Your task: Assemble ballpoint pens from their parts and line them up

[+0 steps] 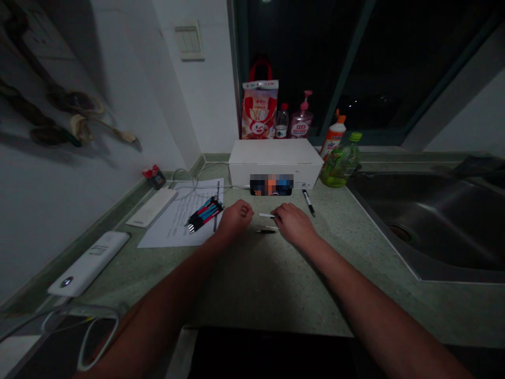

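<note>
My left hand [237, 217] is above the counter with its fingers curled closed; whatever may be inside them is hidden. Facing it, my right hand [292, 221] pinches a slim white pen barrel [266, 215] that points left toward the other hand. Just below lie a dark pen part [266, 231] and a thin pale piece [269, 227] near the right fingers. Several pens [205, 213] with blue, red and black parts rest in a bundle on a printed sheet [158, 231], left of my left hand. A white and black pen [309, 203] lies beyond my right hand.
A phone [271, 185] leans against a white box [276, 152] at the back. Bottles, including a green one [340, 163], stand near the sink [442, 221] on the right. A white power strip-like device [89, 263], a flat white box [152, 207] and cables are on the left.
</note>
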`<state>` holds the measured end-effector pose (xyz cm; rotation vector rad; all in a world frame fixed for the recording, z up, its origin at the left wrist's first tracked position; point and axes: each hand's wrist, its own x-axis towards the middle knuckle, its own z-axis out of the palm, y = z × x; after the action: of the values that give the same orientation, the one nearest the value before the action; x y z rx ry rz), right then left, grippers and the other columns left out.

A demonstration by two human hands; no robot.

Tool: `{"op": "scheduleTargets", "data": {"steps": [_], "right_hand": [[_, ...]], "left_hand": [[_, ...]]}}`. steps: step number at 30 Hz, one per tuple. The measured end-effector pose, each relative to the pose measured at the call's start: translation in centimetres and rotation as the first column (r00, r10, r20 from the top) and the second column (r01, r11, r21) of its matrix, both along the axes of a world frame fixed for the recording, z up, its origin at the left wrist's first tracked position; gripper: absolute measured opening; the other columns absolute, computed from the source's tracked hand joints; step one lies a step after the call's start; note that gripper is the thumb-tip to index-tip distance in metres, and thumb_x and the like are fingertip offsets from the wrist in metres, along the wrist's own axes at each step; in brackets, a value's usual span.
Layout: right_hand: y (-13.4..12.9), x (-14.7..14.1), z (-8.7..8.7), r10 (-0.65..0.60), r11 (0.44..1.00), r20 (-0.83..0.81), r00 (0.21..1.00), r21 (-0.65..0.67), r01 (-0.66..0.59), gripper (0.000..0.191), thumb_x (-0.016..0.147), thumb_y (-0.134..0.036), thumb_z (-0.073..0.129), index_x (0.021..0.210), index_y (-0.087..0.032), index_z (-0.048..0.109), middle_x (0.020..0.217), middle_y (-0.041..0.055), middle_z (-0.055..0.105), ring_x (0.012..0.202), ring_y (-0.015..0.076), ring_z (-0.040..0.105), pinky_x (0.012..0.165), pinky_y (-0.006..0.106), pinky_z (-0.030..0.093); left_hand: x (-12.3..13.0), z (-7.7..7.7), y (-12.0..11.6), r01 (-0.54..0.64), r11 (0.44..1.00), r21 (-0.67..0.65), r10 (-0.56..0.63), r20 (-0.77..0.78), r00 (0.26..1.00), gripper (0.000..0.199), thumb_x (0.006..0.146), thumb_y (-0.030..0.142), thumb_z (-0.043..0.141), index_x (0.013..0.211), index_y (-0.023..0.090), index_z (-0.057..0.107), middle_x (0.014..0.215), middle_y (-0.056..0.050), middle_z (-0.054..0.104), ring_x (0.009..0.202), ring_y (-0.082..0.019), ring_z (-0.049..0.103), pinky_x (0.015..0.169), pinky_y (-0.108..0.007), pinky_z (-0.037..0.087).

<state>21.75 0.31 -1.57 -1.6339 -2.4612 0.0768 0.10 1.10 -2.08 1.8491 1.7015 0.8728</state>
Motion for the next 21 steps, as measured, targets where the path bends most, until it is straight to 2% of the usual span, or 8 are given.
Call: {"op": "scheduleTargets", "data": {"steps": [3, 8, 13, 21], "right_hand": [[-0.01, 0.31, -0.11, -0.002, 1.0, -0.002, 1.0, -0.005, 0.002, 0.027, 0.105, -0.018, 0.057, 0.121, -0.016, 0.079, 0.118, 0.0158, 0.074, 0.118, 0.0304, 0.065, 0.099, 0.038, 0.048], [-0.16, 0.46, -0.15, 0.005, 1.0, -0.045, 0.999, 0.021, -0.004, 0.023, 0.101, -0.018, 0.062, 0.115, -0.014, 0.079, 0.113, 0.0147, 0.074, 0.111, 0.0293, 0.066, 0.095, 0.037, 0.049], [-0.47, 0.48, 0.06, 0.047, 0.998, -0.123, 0.991, 0.052, -0.041, 0.021, 0.101, -0.017, 0.062, 0.113, -0.015, 0.078, 0.109, 0.0123, 0.074, 0.108, 0.0268, 0.066, 0.094, 0.035, 0.049], [-0.67, 0.48, -0.38, 0.141, 0.987, -0.171, 0.975, 0.101, -0.125, 0.017, 0.099, -0.016, 0.064, 0.111, -0.017, 0.077, 0.106, 0.0108, 0.073, 0.103, 0.0257, 0.065, 0.092, 0.035, 0.048]], "left_hand": [[-0.52, -0.06, 0.08, 0.024, 1.0, -0.011, -0.023, 0.072, 0.997, 0.006, 0.091, 0.019, 0.07, 0.094, 0.02, 0.074, 0.09, -0.003, 0.081, 0.082, -0.018, 0.074, 0.08, -0.029, 0.058], [-0.63, -0.32, 0.16, 0.078, 0.995, 0.061, -0.083, 0.087, 0.993, 0.011, 0.092, 0.023, 0.071, 0.092, 0.02, 0.082, 0.099, -0.007, 0.083, 0.094, -0.023, 0.075, 0.091, -0.035, 0.059], [-0.42, -0.42, 0.07, 0.096, 0.995, 0.001, -0.094, 0.185, 0.978, 0.009, 0.09, 0.021, 0.074, 0.092, 0.019, 0.082, 0.089, -0.006, 0.083, 0.083, -0.021, 0.076, 0.083, -0.034, 0.06], [-0.27, 0.23, -0.09, 0.094, 0.994, -0.049, -0.083, 0.193, 0.978, 0.007, 0.089, 0.02, 0.076, 0.089, 0.018, 0.082, 0.082, -0.005, 0.081, 0.078, -0.021, 0.074, 0.078, -0.032, 0.057]]}}
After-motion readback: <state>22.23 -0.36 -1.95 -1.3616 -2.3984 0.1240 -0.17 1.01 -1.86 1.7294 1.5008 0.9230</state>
